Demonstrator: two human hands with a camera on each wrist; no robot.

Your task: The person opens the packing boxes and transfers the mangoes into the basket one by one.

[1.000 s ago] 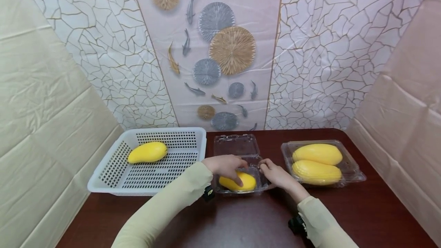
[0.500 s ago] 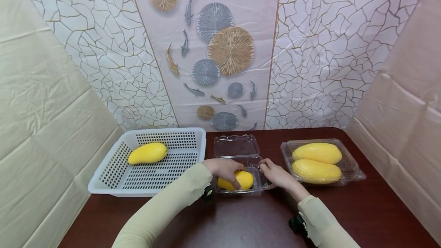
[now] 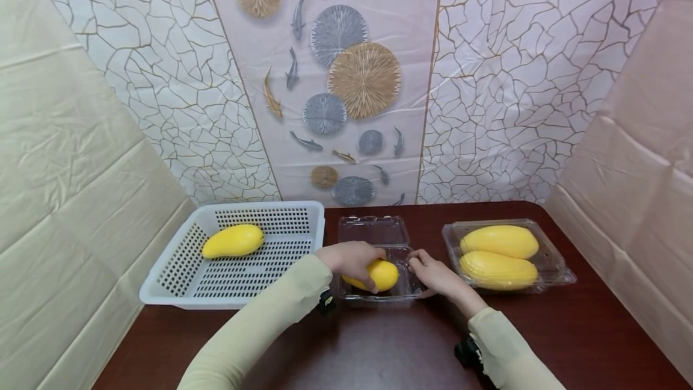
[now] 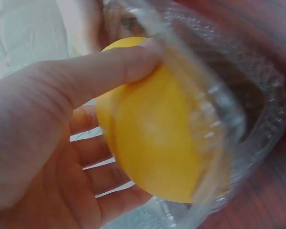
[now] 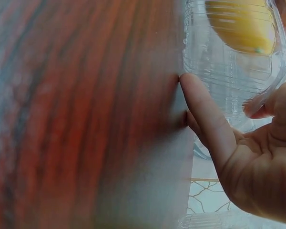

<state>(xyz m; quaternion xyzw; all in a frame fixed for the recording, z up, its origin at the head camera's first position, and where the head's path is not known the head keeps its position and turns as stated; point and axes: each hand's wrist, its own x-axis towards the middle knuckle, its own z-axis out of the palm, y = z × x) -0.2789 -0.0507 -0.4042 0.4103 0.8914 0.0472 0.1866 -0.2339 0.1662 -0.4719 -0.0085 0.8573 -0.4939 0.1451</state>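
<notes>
My left hand [image 3: 353, 259] grips a yellow mango [image 3: 385, 275] over the left part of a clear plastic clamshell box [image 3: 373, 298]. In the left wrist view, the thumb lies over the top of the mango [image 4: 150, 129] and the other fingers curl beneath it. The mango is tilted, partly behind the box wall. The box's lid [image 3: 373, 231] is folded back, away from me. At the box's right side, my right hand [image 3: 437, 275] holds the wall; the right wrist view shows its thumb at the rim and its fingers [image 5: 205, 114] along the outside.
To the left is a white perforated basket [image 3: 162, 281] with one mango [image 3: 234, 241] in it. On the right, a closed clear box [image 3: 557, 275] holds two mangoes [image 3: 498, 269]. All stand on a dark red-brown table [image 3: 390, 348], with patterned cloth behind.
The mango in my left hand has shifted slightly within the box, first left, then a little up and away from me. My right hand stays at the box's right side.
</notes>
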